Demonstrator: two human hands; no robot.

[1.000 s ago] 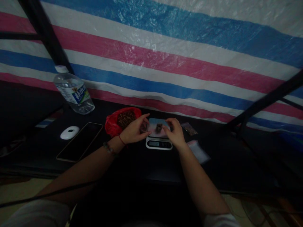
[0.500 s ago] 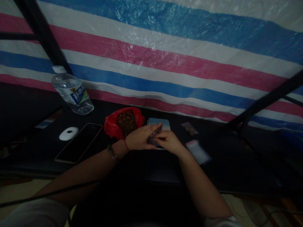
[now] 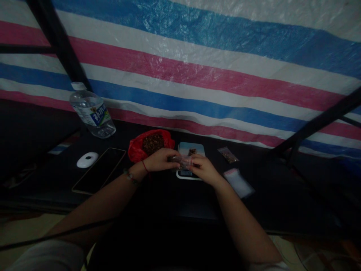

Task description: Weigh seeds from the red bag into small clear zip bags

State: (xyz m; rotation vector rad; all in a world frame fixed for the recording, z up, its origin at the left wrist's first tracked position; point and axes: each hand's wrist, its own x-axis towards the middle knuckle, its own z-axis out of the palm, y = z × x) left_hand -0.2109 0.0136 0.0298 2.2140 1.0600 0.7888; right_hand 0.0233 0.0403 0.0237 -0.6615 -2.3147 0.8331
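Between my hands a small clear zip bag (image 3: 184, 162) with a reddish seal strip is stretched sideways, some brown bits inside it. My left hand (image 3: 163, 160) pinches its left end, and my right hand (image 3: 203, 167) grips the end with the strip. Just beneath lies a small digital scale (image 3: 191, 146) with a pale blue plate and a white edge; a little brown material (image 3: 192, 151) shows on the plate. To the left, an open red plastic bag (image 3: 137, 148) holds a heap of brown dried bits (image 3: 153, 143), close to my left hand.
Right of the scale are a filled small zip bag (image 3: 228, 155) and a stack of clear zip bags (image 3: 238, 183). At left lie a phone (image 3: 99, 170), a white oval case (image 3: 87, 160) and a large clear bottle (image 3: 93, 113). A striped tarp (image 3: 197, 90) hangs behind the dark table.
My hands have drawn apart, and the small zip bag now shows stretched between them. More of the scale and the brown material on it is uncovered. The view has shifted slightly.
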